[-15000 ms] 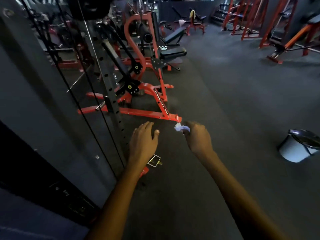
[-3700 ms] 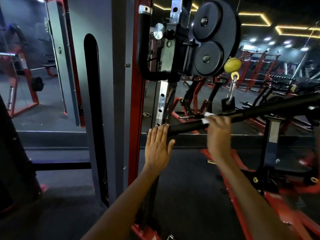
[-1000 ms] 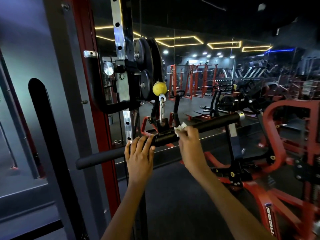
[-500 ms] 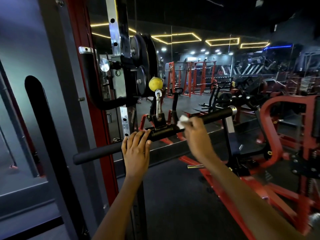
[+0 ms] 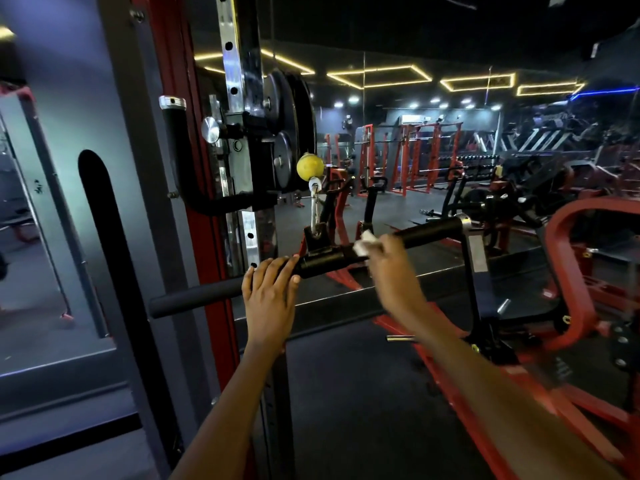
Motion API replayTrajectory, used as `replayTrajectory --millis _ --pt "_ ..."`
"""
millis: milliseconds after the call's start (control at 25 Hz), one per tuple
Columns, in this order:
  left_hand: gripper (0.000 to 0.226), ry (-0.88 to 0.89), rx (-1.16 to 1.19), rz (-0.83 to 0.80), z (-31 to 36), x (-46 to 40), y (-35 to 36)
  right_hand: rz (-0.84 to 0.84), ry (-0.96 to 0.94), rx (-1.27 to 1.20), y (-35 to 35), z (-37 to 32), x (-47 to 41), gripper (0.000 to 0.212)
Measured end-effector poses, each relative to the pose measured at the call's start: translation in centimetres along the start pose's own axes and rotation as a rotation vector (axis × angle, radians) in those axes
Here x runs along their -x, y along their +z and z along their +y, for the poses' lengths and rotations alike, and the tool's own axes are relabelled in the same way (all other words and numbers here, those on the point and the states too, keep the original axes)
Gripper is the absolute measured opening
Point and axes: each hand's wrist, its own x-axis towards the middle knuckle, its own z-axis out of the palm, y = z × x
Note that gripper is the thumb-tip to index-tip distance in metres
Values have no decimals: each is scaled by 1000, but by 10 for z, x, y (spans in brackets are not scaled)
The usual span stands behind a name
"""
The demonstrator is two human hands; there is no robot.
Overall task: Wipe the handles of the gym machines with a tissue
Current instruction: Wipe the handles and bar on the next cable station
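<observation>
Below the yellow ball (image 5: 310,167) and carabiner (image 5: 314,210), the left hand (image 5: 269,300) grips the black bar (image 5: 429,231) while the right hand (image 5: 393,260) pinches a tissue (image 5: 364,243) against it.

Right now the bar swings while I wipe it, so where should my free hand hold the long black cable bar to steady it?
Grip the black foam-covered left section of the long black cable bar, just left of the central swivel bracket, coming from below with fingers wrapped over the top. It is round, bare and clear of the white tissue on the right half.
</observation>
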Motion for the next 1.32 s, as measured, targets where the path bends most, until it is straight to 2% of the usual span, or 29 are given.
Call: replayTrajectory --millis 120,160,200,280,320,400,440,520,640,680,720,840,880,960,1040,1120,1200,1280,1320 --pt "48 2 -6 -10 3 1 -1 180 398 -136 -50 38 -31 7" --pt "47 1 -6 -10 4 2 0 208 485 -113 -48 46 -35 8" --pt "46 1 -6 -5 5 2 1 193 481 -66 -42 42 -36 14" --pt "48 8 -8 7 6 1 3 -19 228 -184 -7 7 -20 22" --pt "50 11 -10 10 5 0 3 -117 13 -123 16 -9 -6 26" --pt "51 19 -14 17 3 0 2 -111 -292 88 28 -17 -1 30" --pt "52 23 -15 26 2 0 2 -109 -348 161 17 -5 -11 30" --pt "52 32 -18 41 -2 1 1 -104 -149 285 -19 22 -28 30" --pt "47 37 -37 47 2 2 3 87 268 434 -39 58 -44 28" --pt "45 36 -44 51 5 2 4 69 297 417 -31 45 -43 27" --pt "44 37 -54 57 7 2 5 -2 220 402 -18 25 -39 25" --pt "44 49 -99 54 10 1 6 -128 -252 296 12 -16 -9 28" --pt "44 57 -105 44 9 0 6 -150 -281 273 7 -4 -12 30" --pt "46 76 -102 26 6 0 5 -97 -148 336 -13 51 -31 32" --pt "47 82 -83 21 6 0 6 -16 143 397 -44 108 -47 28" --pt "48 79 -64 19 8 -2 8 55 346 336 -45 117 -51 24" --pt "48 79 -60 23 10 -2 11 28 242 203 -23 70 -40 24" --pt "47 80 -67 27 9 -3 13 -5 -92 158 -1 36 -13 27" --pt "46 82 -67 28 8 -4 13 -12 -232 170 0 42 -10 28"
